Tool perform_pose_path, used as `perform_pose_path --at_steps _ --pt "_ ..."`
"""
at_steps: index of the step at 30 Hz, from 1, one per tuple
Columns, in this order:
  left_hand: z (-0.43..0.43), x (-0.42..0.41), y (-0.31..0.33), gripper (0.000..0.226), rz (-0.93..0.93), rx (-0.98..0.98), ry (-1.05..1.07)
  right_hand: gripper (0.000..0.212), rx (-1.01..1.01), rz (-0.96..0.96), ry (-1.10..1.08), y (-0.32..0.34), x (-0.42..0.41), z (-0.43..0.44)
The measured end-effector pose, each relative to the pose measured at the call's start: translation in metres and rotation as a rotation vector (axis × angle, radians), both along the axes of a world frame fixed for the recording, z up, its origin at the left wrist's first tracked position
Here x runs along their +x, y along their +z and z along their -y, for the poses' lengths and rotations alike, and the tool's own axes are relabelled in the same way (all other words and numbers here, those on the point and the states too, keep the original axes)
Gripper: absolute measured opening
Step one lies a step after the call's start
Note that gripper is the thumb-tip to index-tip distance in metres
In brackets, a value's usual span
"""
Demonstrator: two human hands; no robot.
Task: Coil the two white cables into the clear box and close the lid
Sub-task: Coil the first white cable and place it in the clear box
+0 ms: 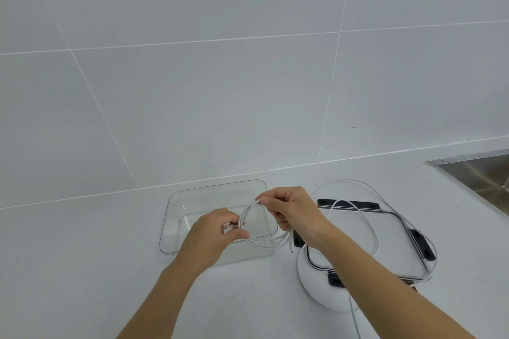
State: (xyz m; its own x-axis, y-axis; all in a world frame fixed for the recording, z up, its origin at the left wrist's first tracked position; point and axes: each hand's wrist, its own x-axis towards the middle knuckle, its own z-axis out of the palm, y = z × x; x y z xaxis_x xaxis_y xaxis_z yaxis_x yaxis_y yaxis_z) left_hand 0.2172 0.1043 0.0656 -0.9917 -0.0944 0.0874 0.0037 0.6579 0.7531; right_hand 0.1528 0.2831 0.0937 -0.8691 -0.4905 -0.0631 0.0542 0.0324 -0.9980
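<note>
Both hands, left hand [217, 231] and right hand [292, 212], are pinching a coiled white cable [259, 239] above the clear box [176, 201]; lid [385, 228] is lying alongside.

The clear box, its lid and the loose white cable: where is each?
clear box [176, 202]: head view, far-left rim.
lid [396, 221]: head view, right edge of frame.
loose white cable [372, 231]: head view, strand lying across lid.

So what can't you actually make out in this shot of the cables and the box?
All in the head view:
- Plug type on the coiled cable: its end is tucked in the left hand, too small to read.
- Loose cable on the lid: its near run leaves the bottom edge.
- Lid's left clip: hidden by the right hand and wrist.
- Sink: cut off at the right edge.
- Clear box front wall: partly hidden by the left hand.
</note>
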Motion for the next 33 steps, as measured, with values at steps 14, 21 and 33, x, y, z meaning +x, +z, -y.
perform_pose_path --at_steps 14,21,33 --pt "-0.010 0.000 0.001 0.003 -0.098 -0.064 0.392 0.021 0.186 -0.307 0.223 0.001 0.005 -0.002" --pt "-0.011 -0.002 0.000 0.020 0.019 0.632 0.380 0.023 0.437 -0.457 0.165 -0.010 0.006 -0.003" --pt "-0.019 -0.005 0.002 0.016 -0.124 0.837 0.504 0.020 0.459 -0.906 0.095 -0.030 0.011 0.006"
